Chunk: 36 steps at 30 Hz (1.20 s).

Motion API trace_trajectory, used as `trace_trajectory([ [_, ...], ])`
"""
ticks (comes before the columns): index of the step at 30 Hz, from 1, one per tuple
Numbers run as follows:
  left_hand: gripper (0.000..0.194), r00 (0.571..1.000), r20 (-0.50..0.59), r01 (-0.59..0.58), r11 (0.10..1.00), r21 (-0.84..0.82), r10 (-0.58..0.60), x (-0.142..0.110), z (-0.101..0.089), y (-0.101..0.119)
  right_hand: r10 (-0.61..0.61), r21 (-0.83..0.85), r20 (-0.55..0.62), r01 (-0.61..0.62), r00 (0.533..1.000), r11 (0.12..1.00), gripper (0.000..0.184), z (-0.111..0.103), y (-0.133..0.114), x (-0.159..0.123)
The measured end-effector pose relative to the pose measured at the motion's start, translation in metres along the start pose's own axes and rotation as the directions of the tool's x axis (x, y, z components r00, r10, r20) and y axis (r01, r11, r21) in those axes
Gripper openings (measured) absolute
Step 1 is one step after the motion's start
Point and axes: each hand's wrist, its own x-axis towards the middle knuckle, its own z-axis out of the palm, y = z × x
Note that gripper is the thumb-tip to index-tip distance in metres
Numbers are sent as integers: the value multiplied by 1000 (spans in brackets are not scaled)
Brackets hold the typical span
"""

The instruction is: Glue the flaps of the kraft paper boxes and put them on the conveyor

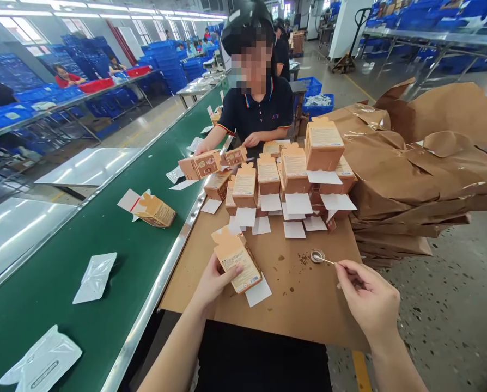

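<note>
My left hand [218,280] grips a small brown printed carton [238,262], tilted, with a white flap hanging from its near end. Between the fingertips of my right hand [368,294] is a thin cotton swab [328,262]. Its tip dips into a small round dish [317,256] on the cardboard-covered table [300,305]. Dark specks and stains lie around the dish. Beyond my hands, several like cartons [294,169] are stacked with open flaps and white tabs.
On the left runs a green conveyor belt [145,261] with a metal rail, carrying white pouches [95,277] and an open carton [156,211]. A co-worker [257,109] opposite handles cartons. Folded brown paper sacks [423,169] are piled on the right.
</note>
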Motion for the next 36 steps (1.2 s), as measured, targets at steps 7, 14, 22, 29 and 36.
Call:
trace_trajectory([
  [7,91,1000,15,-7,999,39,6,4,8,2,-20,258,281,-56,959,965,24,44,-57,-44],
  [14,88,1000,13,-20,1000,16,20,1,11,1,-92,254,441,-25,893,967,28,79,-52,-66],
  [22,84,997,20,-81,996,39,80,-13,17,-3,-85,257,435,-33,897,966,28,64,-51,-60],
  [29,77,986,19,-165,960,226,165,-38,22,-21,89,225,310,-164,947,960,24,3,-33,-63],
  [36,72,982,26,-184,913,365,188,-48,25,-42,218,182,262,-270,940,946,33,-22,-13,-91],
])
